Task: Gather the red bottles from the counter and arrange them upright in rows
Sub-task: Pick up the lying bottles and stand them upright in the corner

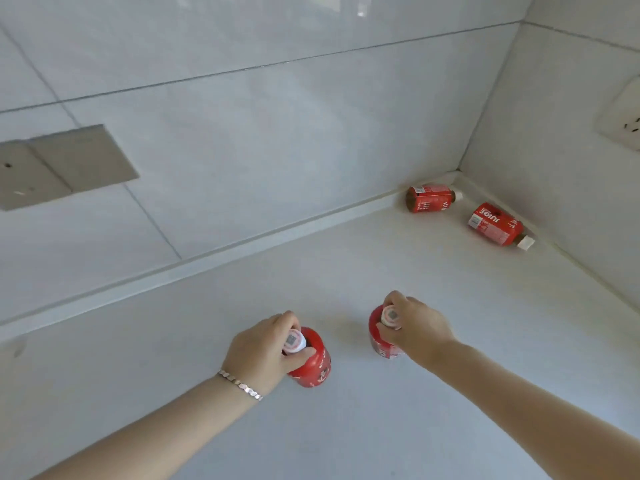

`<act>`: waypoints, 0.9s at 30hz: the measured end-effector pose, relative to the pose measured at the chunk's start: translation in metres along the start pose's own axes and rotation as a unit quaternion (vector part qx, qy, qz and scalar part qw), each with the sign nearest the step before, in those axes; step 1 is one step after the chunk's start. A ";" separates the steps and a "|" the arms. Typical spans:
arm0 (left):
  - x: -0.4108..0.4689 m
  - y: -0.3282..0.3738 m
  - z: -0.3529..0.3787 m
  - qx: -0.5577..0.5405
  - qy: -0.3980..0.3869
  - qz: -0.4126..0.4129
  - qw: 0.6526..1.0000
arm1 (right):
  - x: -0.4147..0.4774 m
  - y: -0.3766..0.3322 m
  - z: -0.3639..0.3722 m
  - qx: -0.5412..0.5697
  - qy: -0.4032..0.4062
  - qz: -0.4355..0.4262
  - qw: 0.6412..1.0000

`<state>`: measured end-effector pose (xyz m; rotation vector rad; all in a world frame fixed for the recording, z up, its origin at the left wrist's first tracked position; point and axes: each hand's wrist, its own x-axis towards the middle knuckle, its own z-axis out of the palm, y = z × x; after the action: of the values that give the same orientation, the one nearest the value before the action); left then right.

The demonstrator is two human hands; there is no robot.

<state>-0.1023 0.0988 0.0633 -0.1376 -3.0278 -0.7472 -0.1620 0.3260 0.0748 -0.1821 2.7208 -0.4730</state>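
Observation:
Two red bottles stand upright on the white counter (346, 427), side by side with a gap between them. My left hand (256, 351) grips the white cap of the left bottle (313, 367). My right hand (415, 327) pinches the cap of the right bottle (379, 341). Two more red bottles lie on their sides in the far right corner: one (429, 198) against the back wall, the other (495, 226) along the right wall, both with white caps pointing right.
Tiled walls meet at the back right corner. A grey metal plate (65, 164) is fixed to the back wall at left. A white power socket (623, 119) sits on the right wall.

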 end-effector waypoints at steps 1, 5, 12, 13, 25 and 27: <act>-0.023 -0.019 -0.014 -0.001 0.022 -0.021 1.000 | -0.009 -0.028 0.006 -0.008 -0.013 -0.033 0.999; -0.119 -0.097 -0.071 0.017 0.074 -0.099 0.992 | -0.048 -0.153 0.038 -0.036 -0.035 -0.151 0.987; -0.292 -0.244 -0.163 0.053 0.134 -0.250 0.958 | -0.113 -0.349 0.148 -0.076 -0.100 -0.250 0.960; -0.315 -0.264 -0.174 0.054 0.140 -0.269 0.951 | -0.121 -0.373 0.165 -0.078 -0.114 -0.257 0.957; -0.499 -0.438 -0.236 0.041 0.151 -0.473 0.867 | -0.183 -0.572 0.307 -0.084 -0.181 -0.301 0.933; -0.510 -0.452 -0.239 0.032 0.185 -0.496 0.848 | -0.184 -0.601 0.319 -0.092 -0.170 -0.330 0.924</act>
<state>0.3647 -0.4518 0.0445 1.4684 -2.5566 -0.5561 0.1668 -0.2974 0.0671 -1.1405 2.2988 -0.3143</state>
